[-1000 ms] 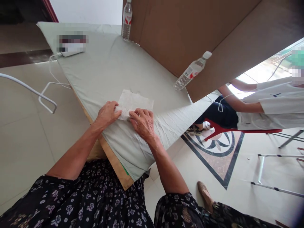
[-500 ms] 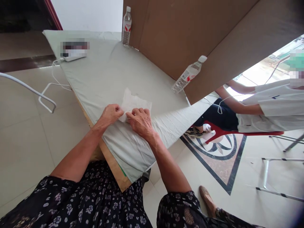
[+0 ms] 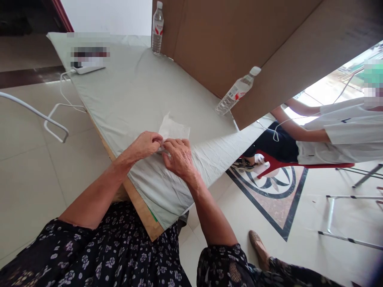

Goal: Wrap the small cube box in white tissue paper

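A thin white sheet that looks like a tissue (image 3: 174, 128) lies on the cloth near the table's close corner, its far edge uneven. My left hand (image 3: 146, 144) is closed, with thumb and fingers pinching the tissue's left side. Against it, my right hand (image 3: 179, 155) bends its fingers over the near part of the tissue, fingertips almost touching the left ones. Both hands cover the near edge, so how it is folded there cannot be seen.
A pale cloth covers the table (image 3: 125, 87). One water bottle (image 3: 157, 30) stands at the back by a brown cardboard panel (image 3: 215, 44); another bottle (image 3: 237, 91) is nearer on the right. A blurred white device (image 3: 89, 67) trails a cable. A seated person (image 3: 347, 127) is beyond the panel.
My left hand has moved right, up to my right hand, and the tissue's left part is drawn in and hidden under the fingers. The view has shifted slightly.
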### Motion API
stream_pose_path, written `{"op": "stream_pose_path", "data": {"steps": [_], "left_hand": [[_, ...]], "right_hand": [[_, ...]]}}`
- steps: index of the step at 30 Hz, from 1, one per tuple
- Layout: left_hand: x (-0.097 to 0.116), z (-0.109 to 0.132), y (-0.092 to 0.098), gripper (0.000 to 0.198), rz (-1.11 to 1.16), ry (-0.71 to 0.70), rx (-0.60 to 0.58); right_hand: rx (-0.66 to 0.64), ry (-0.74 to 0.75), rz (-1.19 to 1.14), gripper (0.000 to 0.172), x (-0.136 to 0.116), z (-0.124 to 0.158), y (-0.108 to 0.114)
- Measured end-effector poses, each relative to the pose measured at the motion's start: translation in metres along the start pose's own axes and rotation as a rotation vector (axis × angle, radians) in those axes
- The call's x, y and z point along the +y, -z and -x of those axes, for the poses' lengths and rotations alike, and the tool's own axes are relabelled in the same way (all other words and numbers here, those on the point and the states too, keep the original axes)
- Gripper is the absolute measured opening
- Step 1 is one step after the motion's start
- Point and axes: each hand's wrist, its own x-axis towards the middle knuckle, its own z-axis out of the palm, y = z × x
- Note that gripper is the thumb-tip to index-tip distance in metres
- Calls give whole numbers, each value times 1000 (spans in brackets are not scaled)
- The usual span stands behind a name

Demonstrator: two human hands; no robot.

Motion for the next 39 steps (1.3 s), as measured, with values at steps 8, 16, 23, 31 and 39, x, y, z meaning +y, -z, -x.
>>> {"op": "stream_pose_path", "data": {"steps": [8,16,23,31,39], "left_hand": [[-4,8,-17,23,-413,-248,92],[-7,7,-17,24,-478,-299,38],[0,7,-17,27,-519,-268,1],[-1,3,-18,26,-425,-220,-33],[-15,1,-30,67,-180,-184,71]], "right_hand": [[338,-570,-287,33,38,49,-2],[262,-761,-511,92,56,30,-30],[396,-650,-641,75,38,8,-39],[419,-647,-730,66,19,-12,-34],[141,-467,-654,57,9,-4,-16]]}}
